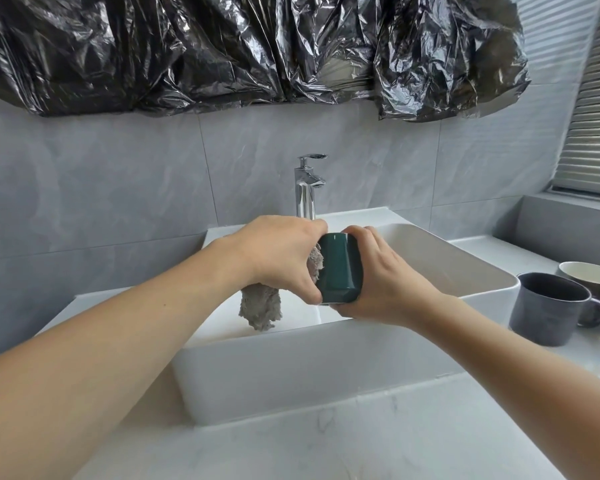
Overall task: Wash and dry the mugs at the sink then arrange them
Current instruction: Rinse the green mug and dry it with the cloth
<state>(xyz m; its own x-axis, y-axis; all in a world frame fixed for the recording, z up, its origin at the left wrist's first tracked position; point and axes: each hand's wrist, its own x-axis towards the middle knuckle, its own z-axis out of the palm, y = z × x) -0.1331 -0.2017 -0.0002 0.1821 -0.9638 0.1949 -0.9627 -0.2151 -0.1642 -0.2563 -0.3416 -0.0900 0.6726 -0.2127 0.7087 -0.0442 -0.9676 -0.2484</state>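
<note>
Both hands meet over the white sink (291,375), just in front of the chrome tap (307,188). The right hand (385,282) grips a dark green mug (340,268), its fingers curled round the far side and its palm against the right wall of the mug. The mug is held above the basin, tilted, with its flat end toward the camera; which end is the base I cannot tell. No handle shows from this view.

The left hand (278,254) is closed round a grey cloth (260,308) and presses it against the left side of the green mug. Its thumb lies along the mug's lower left edge and its fingers reach over the top. A bunch of the cloth shows between the hand and the mug, and a longer tail hangs down below the hand into the basin. The cloth looks shaggy and limp; whether it is wet cannot be told.

The sink is a rectangular bowl that stands on a pale marbled bench (326,445). On the bench to the right of the sink, well apart from the hands, stands a grey mug (548,306), upright with its handle to the right. Just behind it stands another mug (596,275) with a pale inside, partly cut off by the edge of the view.

Grey tiles (118,185) cover the wall behind the tap. Crumpled black plastic sheeting (222,46) hangs across the wall above them. A window blind (596,116) shows at the far right.
</note>
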